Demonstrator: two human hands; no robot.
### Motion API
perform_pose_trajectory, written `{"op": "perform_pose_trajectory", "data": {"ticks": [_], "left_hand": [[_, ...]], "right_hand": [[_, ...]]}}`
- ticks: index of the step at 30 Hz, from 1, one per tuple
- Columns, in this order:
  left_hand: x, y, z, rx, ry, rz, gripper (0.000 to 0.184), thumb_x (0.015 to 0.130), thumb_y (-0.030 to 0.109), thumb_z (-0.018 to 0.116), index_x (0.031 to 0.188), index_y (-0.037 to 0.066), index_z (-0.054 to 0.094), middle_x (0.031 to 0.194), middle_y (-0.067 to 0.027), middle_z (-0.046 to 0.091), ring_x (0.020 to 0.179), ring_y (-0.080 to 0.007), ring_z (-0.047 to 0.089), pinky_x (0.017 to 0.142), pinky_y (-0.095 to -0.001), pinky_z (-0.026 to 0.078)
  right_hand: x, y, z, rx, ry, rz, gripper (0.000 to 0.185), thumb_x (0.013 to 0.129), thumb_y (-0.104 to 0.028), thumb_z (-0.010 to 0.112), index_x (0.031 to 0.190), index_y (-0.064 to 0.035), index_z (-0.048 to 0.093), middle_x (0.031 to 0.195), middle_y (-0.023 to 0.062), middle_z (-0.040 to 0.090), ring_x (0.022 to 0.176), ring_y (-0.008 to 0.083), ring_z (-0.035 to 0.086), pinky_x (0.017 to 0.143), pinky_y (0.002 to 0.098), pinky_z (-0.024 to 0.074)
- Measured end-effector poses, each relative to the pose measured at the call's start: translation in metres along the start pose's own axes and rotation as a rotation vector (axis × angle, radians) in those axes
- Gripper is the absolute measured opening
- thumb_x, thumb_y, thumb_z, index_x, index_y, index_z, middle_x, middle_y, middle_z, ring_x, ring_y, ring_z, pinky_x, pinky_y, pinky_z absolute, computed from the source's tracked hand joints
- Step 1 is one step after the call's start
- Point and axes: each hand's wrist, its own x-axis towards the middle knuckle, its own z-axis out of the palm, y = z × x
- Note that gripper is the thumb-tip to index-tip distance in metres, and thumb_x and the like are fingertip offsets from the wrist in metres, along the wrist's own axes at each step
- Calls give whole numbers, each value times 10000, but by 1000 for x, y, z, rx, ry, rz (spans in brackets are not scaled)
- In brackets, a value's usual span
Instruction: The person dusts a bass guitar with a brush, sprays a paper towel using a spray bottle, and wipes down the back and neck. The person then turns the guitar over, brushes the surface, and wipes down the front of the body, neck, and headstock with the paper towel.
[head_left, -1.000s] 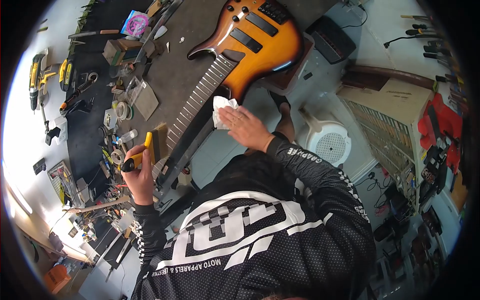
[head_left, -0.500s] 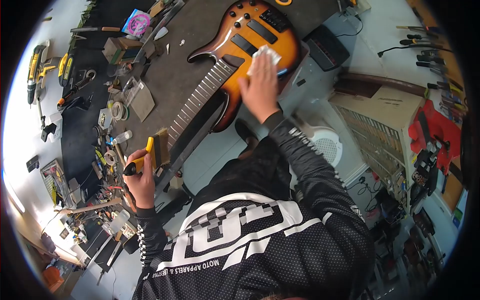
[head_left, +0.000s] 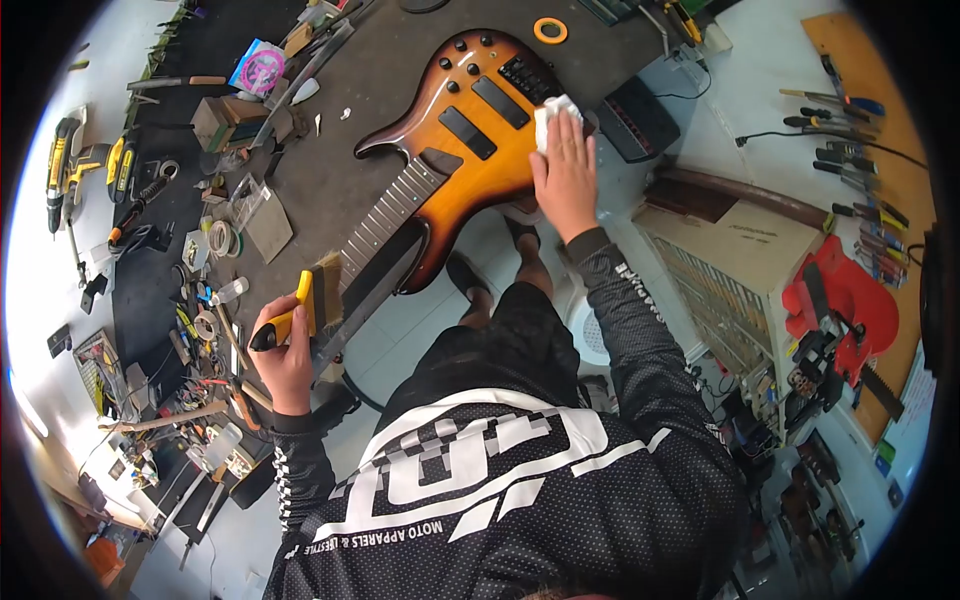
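Note:
A sunburst electric bass guitar [head_left: 447,190] lies on the dark bench, its frets bare and no strings visible on it. My right hand [head_left: 567,185] lies palm down at the lower edge of the body, pressing a folded white cloth [head_left: 549,119] against the finish. Part of the cloth is covered by the fingers. My left hand [head_left: 285,365] is wrapped round the yellow and black handle of a flat brush [head_left: 325,290]. The brush's tan bristles are beside the lower end of the fretted neck [head_left: 390,215]; whether they touch it I cannot tell.
On the bench [head_left: 300,170] are a roll of yellow tape [head_left: 550,30], a wooden block [head_left: 225,123] and a clear plastic bag. Tools crowd the left side. A dark case [head_left: 638,118] stands right of the guitar. Hand tools hang on the right wall board [head_left: 850,70].
My right hand and the cloth have slid right over the guitar body to its edge. The view has shifted, so the guitar appears lower and further left. My left hand still holds the brush.

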Motion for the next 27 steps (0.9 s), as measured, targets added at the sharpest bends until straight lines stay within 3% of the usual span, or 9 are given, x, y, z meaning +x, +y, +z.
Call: {"op": "perform_pose_trajectory", "data": {"ticks": [4, 5, 8, 11, 14, 18, 21, 24, 27], "left_hand": [[7, 15, 22, -34, 3, -50, 109, 1108, 16, 786, 1201, -40, 800, 1124, -83, 808, 1051, -145, 749, 987, -317, 599], [10, 17, 28, -32, 6, -52, 108, 1105, 14, 786, 1197, -41, 799, 1125, -86, 809, 1051, -148, 750, 988, -318, 598], [17, 26, 42, -35, 10, -72, 108, 1095, 8, 787, 1190, -42, 798, 1125, -95, 812, 1051, -161, 753, 995, -322, 594], [24, 40, 53, -32, 35, -72, 105, 1090, 6, 787, 1183, -42, 797, 1128, -101, 814, 1054, -171, 756, 1006, -325, 589], [30, 52, 62, -26, 67, -66, 105, 1089, 4, 787, 1182, -42, 797, 1132, -101, 814, 1056, -174, 757, 1012, -325, 586], [27, 54, 64, -31, 38, -90, 155, 1133, 56, 787, 1268, -21, 790, 1218, -68, 804, 1163, -145, 733, 1076, -318, 566], [26, 58, 71, -59, 70, -99, 156, 1130, 48, 790, 1268, -25, 787, 1207, -69, 800, 1149, -142, 730, 1046, -311, 571], [29, 72, 80, -80, 97, -184, 121, 1076, -3, 796, 1187, -50, 802, 1117, -101, 813, 1051, -165, 751, 1001, -321, 582], [27, 73, 82, -57, 117, -128, 126, 1072, -7, 797, 1190, -48, 805, 1119, -102, 816, 1036, -167, 751, 978, -317, 583]], "right_hand": [[65, 42, 22, 85, -19, 60, 661, 1214, -351, 586, 1745, 29, 479, 1821, 237, 510, 1717, 424, 443, 1416, 586, 318], [71, 46, 21, 92, -35, 35, 592, 1226, -280, 562, 1716, 47, 508, 1792, 248, 542, 1692, 446, 474, 1407, 581, 342], [62, 43, 6, 232, -50, -13, 537, 1222, -198, 548, 1702, 43, 537, 1803, 236, 532, 1702, 445, 459, 1408, 580, 347], [31, 43, -17, 244, -132, -243, 531, 1215, -151, 544, 1711, 37, 538, 1818, 234, 515, 1719, 440, 436, 1418, 568, 337], [20, 18, -32, 477, -220, -170, 565, 1207, -156, 550, 1742, 21, 513, 1837, 237, 489, 1740, 426, 409, 1428, 558, 323], [53, -21, -7, 186, -279, -319, 598, 1224, -189, 466, 1772, 52, 446, 1862, 241, 450, 1778, 382, 347, 1457, 537, 253], [92, -33, 9, -2, -277, -436, 619, 1200, -217, 528, 1756, 47, 473, 1854, 231, 464, 1774, 370, 354, 1458, 535, 253], [116, -41, 12, 226, -239, -398, 667, 1152, -246, 612, 1744, 39, 500, 1844, 226, 476, 1768, 364, 365, 1459, 524, 251], [93, -18, -7, 199, -301, -445, 701, 1108, -243, 681, 1726, 44, 517, 1850, 208, 474, 1768, 360, 362, 1454, 523, 273]]}}
